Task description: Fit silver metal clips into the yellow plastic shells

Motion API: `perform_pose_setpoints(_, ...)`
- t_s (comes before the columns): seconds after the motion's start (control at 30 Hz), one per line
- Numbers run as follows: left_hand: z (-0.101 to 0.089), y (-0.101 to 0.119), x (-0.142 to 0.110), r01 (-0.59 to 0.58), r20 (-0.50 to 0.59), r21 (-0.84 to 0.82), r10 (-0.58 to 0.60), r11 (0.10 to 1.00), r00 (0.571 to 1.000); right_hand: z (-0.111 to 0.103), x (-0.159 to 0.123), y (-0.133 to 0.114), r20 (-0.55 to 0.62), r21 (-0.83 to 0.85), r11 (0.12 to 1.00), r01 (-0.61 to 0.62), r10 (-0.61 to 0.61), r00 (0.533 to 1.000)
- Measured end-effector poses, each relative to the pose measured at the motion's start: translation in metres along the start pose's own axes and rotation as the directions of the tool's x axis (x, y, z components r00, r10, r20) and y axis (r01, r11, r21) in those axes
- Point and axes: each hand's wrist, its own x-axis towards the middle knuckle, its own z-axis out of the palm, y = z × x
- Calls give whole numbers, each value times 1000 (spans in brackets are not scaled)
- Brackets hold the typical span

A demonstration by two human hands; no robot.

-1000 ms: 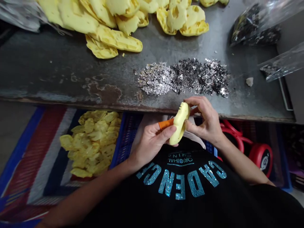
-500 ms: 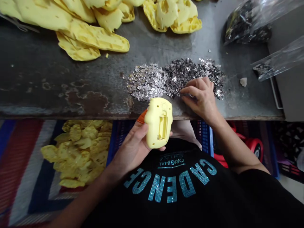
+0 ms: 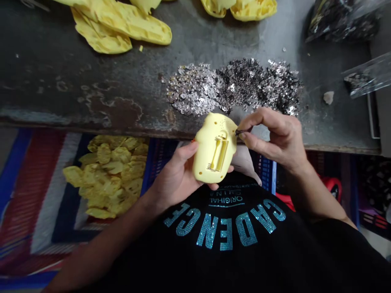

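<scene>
yellow plastic casing (image 3: 214, 150), slotted side up, with a dark bit (image 3: 240, 132) at its edge

thumb and forefinger of the right hand (image 3: 282, 136) are pinched almost together on the dark bit, right by the casing's upper right rim; whether it touches, i can't tell. the left hand (image 3: 180, 175) wraps the casing from the side and beneath, thumb along its edge, fingers curled behind. that tilt seems chosen so the slot and corner holes face the eyes, with room for the other hand.

just beyond, near the worktop's (image 3: 76, 85) front edge, probably for a short reach, sit a silvery heap (image 3: 194, 91), a dull dark heap (image 3: 242, 83) and a shiny dark heap (image 3: 282, 87). the casing blocks part of that front edge. farther off are yellow shells (image 3: 122, 24) and a clear bag (image 3: 339, 24); below left, yellow parts (image 3: 113, 171) lie piled.
</scene>
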Motion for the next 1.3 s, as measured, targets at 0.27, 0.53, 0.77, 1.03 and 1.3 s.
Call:
perform_pose_setpoints(0.27,19,-7,-12,31,-38,29,-30,999,999,-13,-3,-21,158,-122,982,145,-125,979)
perform_pose_setpoints(0.53,29,-15,-16,4,-13,47,-3,999,1000,-26,-4,-35,291,-246,946,211,-136,947)
perform_pose_setpoints(0.77,30,-16,-18,25,34,33,-26,999,999,-27,-4,-41,363,-388,807,444,-309,879)
perform_pose_setpoints(1.03,31,-15,-14,56,72,45,-59,997,996,-26,-1,-39,379,-402,785,472,-327,866)
perform_pose_setpoints(1.3,24,-15,-11,56,59,9,-56,998,997,-21,-19,-33,144,-301,919,254,-220,965)
